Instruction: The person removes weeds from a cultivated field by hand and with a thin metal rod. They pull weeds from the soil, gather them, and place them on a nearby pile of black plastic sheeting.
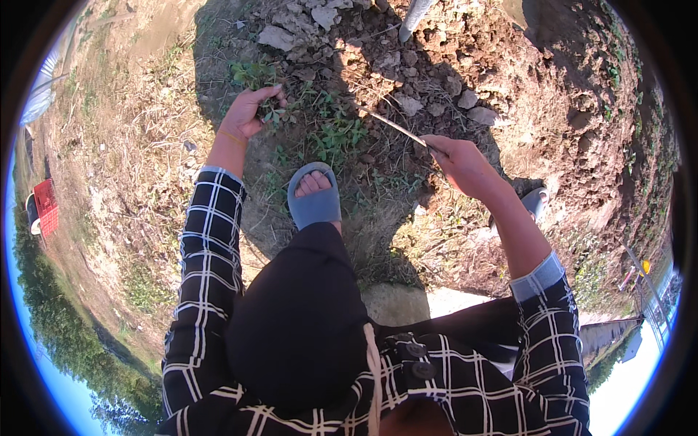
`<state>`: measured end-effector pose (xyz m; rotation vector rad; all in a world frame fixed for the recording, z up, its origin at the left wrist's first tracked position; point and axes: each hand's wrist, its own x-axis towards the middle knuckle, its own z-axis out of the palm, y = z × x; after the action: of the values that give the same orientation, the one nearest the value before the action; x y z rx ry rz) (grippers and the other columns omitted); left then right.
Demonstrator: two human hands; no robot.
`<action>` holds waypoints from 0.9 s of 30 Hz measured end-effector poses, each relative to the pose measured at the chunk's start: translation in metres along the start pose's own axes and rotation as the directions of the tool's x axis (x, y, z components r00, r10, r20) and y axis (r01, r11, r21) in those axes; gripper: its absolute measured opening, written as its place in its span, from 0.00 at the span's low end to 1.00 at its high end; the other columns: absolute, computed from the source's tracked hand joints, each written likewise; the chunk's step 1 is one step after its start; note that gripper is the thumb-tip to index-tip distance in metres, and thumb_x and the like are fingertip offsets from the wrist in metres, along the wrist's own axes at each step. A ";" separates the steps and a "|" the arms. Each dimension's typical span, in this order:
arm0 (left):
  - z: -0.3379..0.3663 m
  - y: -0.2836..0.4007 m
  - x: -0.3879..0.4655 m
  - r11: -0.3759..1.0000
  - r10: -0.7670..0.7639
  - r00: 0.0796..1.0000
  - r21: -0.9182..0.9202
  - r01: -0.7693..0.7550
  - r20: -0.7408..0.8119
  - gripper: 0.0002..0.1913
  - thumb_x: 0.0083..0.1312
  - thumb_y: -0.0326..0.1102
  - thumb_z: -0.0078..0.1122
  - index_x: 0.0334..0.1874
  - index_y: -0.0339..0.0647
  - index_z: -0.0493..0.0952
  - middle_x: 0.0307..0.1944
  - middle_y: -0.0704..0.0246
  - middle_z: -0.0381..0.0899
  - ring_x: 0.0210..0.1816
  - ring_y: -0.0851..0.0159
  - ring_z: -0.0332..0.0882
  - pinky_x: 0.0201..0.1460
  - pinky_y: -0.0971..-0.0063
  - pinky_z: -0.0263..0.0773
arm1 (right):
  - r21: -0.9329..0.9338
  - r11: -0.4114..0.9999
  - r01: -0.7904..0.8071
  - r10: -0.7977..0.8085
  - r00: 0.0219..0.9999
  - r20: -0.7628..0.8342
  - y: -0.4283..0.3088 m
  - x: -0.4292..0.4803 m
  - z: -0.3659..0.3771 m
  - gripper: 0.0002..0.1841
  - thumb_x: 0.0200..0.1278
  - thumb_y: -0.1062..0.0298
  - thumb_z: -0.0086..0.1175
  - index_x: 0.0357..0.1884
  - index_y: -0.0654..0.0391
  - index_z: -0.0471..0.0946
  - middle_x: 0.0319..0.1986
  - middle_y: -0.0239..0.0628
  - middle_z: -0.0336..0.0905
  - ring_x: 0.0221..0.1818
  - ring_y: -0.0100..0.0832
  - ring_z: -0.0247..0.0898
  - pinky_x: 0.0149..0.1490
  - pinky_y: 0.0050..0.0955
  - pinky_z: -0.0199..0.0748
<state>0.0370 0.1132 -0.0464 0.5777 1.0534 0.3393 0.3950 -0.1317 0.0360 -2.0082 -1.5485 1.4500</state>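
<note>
My left hand is closed around a bunch of leafy green weeds, with leaves showing on both sides of the fingers. In my right hand is a thin, straight rod-like tool, tilted so its far tip points up and left toward the ground. Whether that tip touches the soil I cannot tell. Between my hands, low green plants grow from shaded earth, just beyond my grey slide sandal.
Broken clods lie ahead, with a grey pole above them. My other sandal is right, partly behind my forearm. A flat slab lies beneath me. A red plastic crate stands far left.
</note>
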 end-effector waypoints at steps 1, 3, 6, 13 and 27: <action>0.003 0.000 -0.002 0.997 -0.008 1.000 0.078 0.008 -0.001 0.07 0.67 0.30 0.62 0.43 0.35 0.78 0.30 0.68 0.80 0.32 0.69 0.80 0.32 0.76 0.77 | 0.005 0.999 -0.042 0.042 0.996 0.077 -0.001 -0.006 0.002 0.17 0.71 0.69 0.48 0.60 0.53 0.76 0.27 0.49 0.78 0.29 0.46 0.74 0.37 0.40 0.72; 0.009 0.001 -0.004 0.966 -0.041 0.998 0.253 0.051 -0.045 0.08 0.67 0.30 0.61 0.45 0.35 0.78 0.32 0.67 0.81 0.33 0.69 0.81 0.34 0.75 0.78 | -0.035 0.997 -0.075 0.079 0.985 0.156 -0.001 -0.014 0.008 0.17 0.71 0.70 0.49 0.59 0.51 0.77 0.24 0.49 0.76 0.26 0.45 0.72 0.34 0.40 0.70; 0.019 -0.003 0.000 0.801 0.030 0.999 0.599 -0.006 -0.030 0.11 0.65 0.29 0.61 0.49 0.35 0.79 0.33 0.67 0.83 0.35 0.69 0.81 0.35 0.71 0.76 | -0.116 0.992 -0.058 0.077 0.984 0.163 0.001 -0.019 0.017 0.16 0.70 0.70 0.49 0.58 0.49 0.77 0.25 0.49 0.76 0.25 0.44 0.71 0.33 0.39 0.69; 0.018 -0.014 0.010 0.104 0.141 0.988 0.992 -0.074 0.059 0.25 0.58 0.42 0.69 0.54 0.36 0.78 0.42 0.55 0.85 0.45 0.53 0.83 0.50 0.61 0.76 | -0.011 0.996 -0.085 0.086 0.982 0.166 -0.005 -0.048 -0.017 0.16 0.69 0.72 0.49 0.57 0.55 0.78 0.21 0.48 0.70 0.21 0.36 0.65 0.29 0.36 0.64; 0.064 -0.071 -0.007 -0.334 0.170 0.985 0.939 0.087 -0.031 0.15 0.58 0.36 0.64 0.45 0.39 0.76 0.40 0.56 0.86 0.45 0.50 0.85 0.46 0.56 0.79 | 0.040 0.986 -0.160 0.159 0.987 0.010 -0.058 -0.140 -0.064 0.21 0.71 0.77 0.48 0.64 0.56 0.74 0.24 0.30 0.70 0.26 0.19 0.60 0.33 0.22 0.63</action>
<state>0.0893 0.0343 -0.0601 2.2995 1.3027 -0.7300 0.4162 -0.2002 0.1844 -2.1484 -1.3760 1.5338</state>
